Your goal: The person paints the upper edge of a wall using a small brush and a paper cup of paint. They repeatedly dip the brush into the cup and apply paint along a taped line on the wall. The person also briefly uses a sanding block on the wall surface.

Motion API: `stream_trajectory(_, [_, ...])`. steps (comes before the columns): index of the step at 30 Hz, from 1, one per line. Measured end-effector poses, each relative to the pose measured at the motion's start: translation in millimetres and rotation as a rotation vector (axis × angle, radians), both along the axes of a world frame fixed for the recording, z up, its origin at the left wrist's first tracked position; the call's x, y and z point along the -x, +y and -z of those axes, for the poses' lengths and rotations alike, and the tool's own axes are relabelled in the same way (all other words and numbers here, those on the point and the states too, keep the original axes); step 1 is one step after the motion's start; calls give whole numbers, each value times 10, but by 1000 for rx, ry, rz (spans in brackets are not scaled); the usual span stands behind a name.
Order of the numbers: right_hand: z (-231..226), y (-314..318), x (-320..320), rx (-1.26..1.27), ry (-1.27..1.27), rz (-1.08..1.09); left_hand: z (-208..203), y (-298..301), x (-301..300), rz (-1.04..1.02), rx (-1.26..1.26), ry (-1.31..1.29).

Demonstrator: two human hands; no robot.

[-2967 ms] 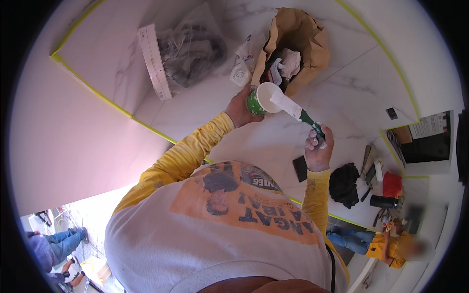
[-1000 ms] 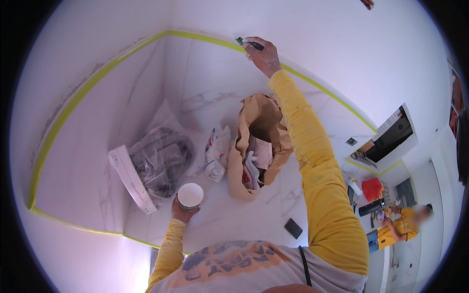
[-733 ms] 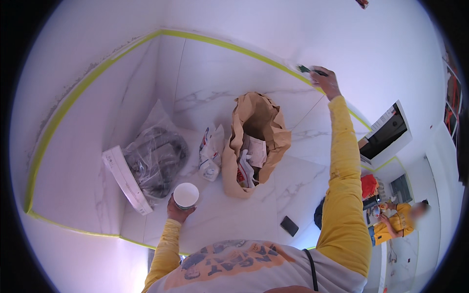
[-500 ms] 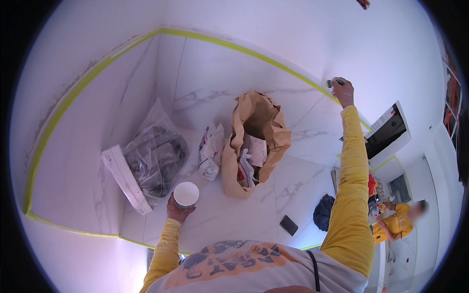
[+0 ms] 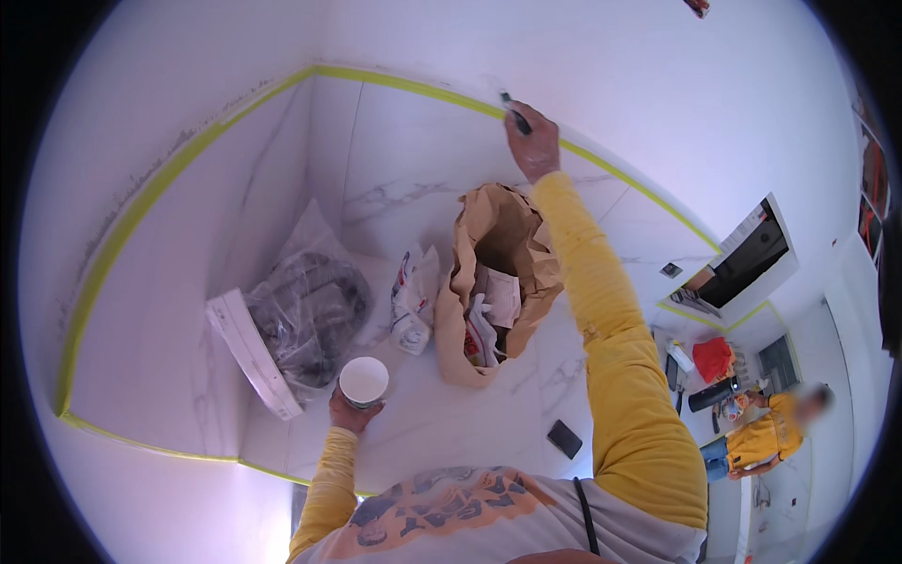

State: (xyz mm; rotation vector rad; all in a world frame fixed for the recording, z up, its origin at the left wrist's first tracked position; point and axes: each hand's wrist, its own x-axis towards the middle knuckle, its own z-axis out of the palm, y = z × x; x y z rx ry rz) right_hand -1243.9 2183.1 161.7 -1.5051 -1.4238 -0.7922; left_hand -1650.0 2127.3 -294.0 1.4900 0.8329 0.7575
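My left hand (image 5: 352, 410) is wrapped round a white-rimmed cup (image 5: 365, 379), white inside, held upright over the marble-patterned surface. My right hand (image 5: 533, 141) reaches far out, closed on a small dark-handled tool (image 5: 520, 122). The tool's tip meets the white wall just above a yellow-green tape strip (image 5: 413, 88); it is too small to tell whether it is a brush or a blade. Below my right forearm stands an open brown paper bag (image 5: 460, 343) with packages inside. Beside it sits a white plastic pouch (image 5: 413, 301).
At left are a clear plastic bag with dark contents (image 5: 319, 305) and a long white box (image 5: 254, 352). A black phone (image 5: 565, 439) lies near my body. A rectangular wall opening (image 5: 752, 254) is at right. Farther right, a person in yellow (image 5: 763, 434) stands by a cluttered counter.
My right hand has swept left along the tape line with the tool. My left hand still holds the cup. The view has shifted slightly.
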Motion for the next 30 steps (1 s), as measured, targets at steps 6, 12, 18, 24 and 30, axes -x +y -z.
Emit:
stream_trajectory(6, [15, -1576, -1035, -57, 123, 566, -74, -18, -4, 9, -27, -1])
stream_trajectory(12, [88, -1246, -854, -80, 108, 549, -94, -26, -29, 48, 78, -94])
stream_trajectory(18, [-286, 197, 74, 229, 358, -250, -84, -23, 14, 20, -2, -1])
stream_trajectory(24, [-1220, 225, 74, 582, 590, -85, -44, -11, 7, -17, 0, 25])
stream_trajectory(30, [-1650, 91, 81, 597, 483, -125, 106, -2, -17, -42, -97, 67])
